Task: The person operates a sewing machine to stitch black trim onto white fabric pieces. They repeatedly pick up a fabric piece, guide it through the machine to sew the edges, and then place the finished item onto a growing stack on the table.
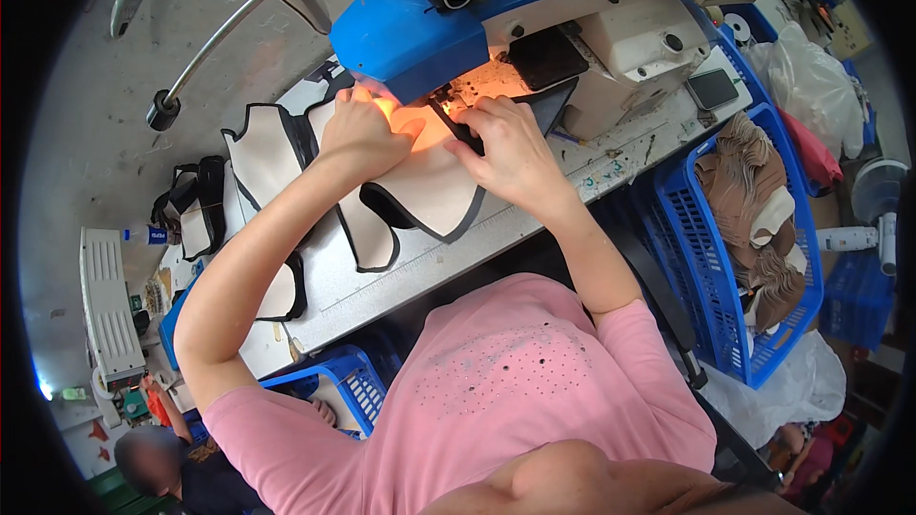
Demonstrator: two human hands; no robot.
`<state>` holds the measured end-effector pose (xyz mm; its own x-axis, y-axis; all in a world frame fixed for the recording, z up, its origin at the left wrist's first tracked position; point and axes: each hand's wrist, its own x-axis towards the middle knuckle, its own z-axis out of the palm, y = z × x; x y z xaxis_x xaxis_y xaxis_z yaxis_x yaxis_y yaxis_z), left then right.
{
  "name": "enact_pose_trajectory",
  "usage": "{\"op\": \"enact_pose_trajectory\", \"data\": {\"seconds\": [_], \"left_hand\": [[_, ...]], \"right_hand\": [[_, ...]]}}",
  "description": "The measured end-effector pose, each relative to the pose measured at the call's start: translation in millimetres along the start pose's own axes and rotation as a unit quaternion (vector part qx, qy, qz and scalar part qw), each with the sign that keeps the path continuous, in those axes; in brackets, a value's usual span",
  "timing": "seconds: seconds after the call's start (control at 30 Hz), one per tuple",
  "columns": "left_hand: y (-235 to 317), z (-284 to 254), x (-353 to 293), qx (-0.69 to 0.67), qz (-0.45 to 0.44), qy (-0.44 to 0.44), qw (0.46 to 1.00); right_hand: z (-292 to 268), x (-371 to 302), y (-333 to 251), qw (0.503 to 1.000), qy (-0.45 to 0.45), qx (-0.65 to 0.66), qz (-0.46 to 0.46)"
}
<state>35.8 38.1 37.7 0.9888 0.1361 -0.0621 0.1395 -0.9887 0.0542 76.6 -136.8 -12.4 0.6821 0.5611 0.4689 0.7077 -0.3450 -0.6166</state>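
A white fabric piece with black edging (434, 193) lies on the machine table under the lit needle area of a blue and white sewing machine (410, 43). My left hand (367, 138) is closed on the piece's left part, its fingertips partly hidden near the machine head. With thumb and fingers, my right hand (504, 148) pinches the piece's black edge (460, 128) just right of the needle area. The needle itself is hard to make out. More black-edged white pieces (264, 153) spread over the table to the left, beside and beneath my left forearm.
At the right stands a blue basket (739, 319) with stacked brown and white pieces. A phone-like dark device (713, 90) lies on the table's right end. Below the table's front edge is another blue basket (358, 386). Another person (205, 477) sits at the lower left.
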Motion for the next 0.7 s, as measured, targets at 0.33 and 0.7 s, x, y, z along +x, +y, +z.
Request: {"op": "enact_pose_trajectory", "data": {"seconds": [0.33, 0.7], "left_hand": [[-47, 10, 37, -0.050, 0.035, 0.028, 0.998], [-114, 34, 87, -0.252, 0.015, -0.049, 0.966]], "right_hand": [[11, 2, 0, 0.999, 0.027, -0.025, -0.038], [11, 2, -6, 0.992, -0.002, -0.116, -0.057]]}}
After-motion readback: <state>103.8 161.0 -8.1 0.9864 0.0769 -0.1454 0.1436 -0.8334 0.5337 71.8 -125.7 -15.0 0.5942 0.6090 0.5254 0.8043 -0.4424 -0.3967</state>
